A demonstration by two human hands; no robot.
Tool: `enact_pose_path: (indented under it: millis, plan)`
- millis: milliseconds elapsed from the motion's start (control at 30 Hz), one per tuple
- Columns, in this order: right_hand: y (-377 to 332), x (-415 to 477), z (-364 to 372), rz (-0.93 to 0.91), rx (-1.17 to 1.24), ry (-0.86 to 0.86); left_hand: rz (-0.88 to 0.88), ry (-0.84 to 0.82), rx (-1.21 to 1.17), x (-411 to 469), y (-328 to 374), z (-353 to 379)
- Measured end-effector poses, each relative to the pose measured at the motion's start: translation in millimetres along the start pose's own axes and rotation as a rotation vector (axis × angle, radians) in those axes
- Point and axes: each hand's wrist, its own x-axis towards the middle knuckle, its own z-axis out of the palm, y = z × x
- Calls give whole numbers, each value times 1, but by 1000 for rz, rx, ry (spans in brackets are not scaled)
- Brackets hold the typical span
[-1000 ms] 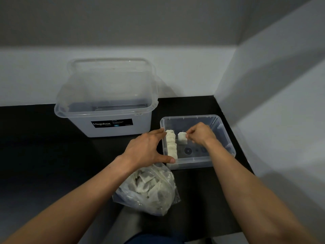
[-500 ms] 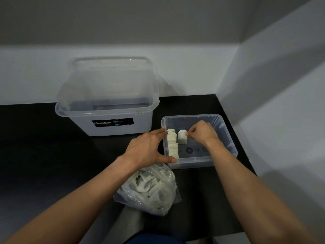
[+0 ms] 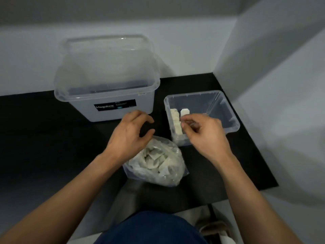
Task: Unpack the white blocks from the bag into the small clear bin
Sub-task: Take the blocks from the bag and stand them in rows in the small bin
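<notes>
I judge we're between white blocks (image 3: 176, 124): left hand (image 3: 129, 133) slack and empty above the bag (image 3: 158, 166), right hand (image 3: 204, 134) curled, contents unclear, over the small clear bin (image 3: 226, 111) by the bench's right edge; next, re-enter the bag.

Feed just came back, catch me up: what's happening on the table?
A person is emptying a clear plastic bag into a small clear plastic bin. A row of white blocks lines the bin's left wall, with one more white block standing beside it. The left hand, empty, hovers above the bag; the right hand hovers over the bin's near side. The bag looks mostly full.
</notes>
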Motion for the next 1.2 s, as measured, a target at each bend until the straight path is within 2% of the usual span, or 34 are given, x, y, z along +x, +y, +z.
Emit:
enact_pose_path:
  millis: [100,167,233,300,400,500,633,800,900,1000,1067,1133,1200]
  plan:
    - [-32,-30,27,-136,14,-42,74,67,73,-44,-22,-4]
    - [-45,-46,52,-190,-3,-176,190,57,161,-70,-35,0]
    - [-46,-56,81,-146,-119,-357,289,-38,248,-86,-43,10]
    - [-40,-59,105,-48,-340,-433,323,-168,341,-91,-48,19]
    - [-33,-55,115,48,-525,-346,220,-304,420,-87,-51,20]
    - [-28,-48,113,145,-559,-279,123,-354,503,-76,-48,10]
    - [-28,-38,118,207,-515,-267,129,-315,590,-58,-45,4]
    - [-33,-28,132,187,-659,-273,169,-326,597,-45,-48,7]
    - [-30,-31,132,174,-652,-247,184,-310,587,-45,-51,9]
    - [-28,-36,121,103,-617,-302,184,-311,575,-43,-53,10]
    - [-25,-41,114,18,-592,-403,192,-318,556,-41,-51,8]
    - [-23,-48,108,-3,-557,-514,261,-285,512,-41,-48,7]
    - [-21,-53,105,7,-527,-540,404,-260,392,-43,-43,8]
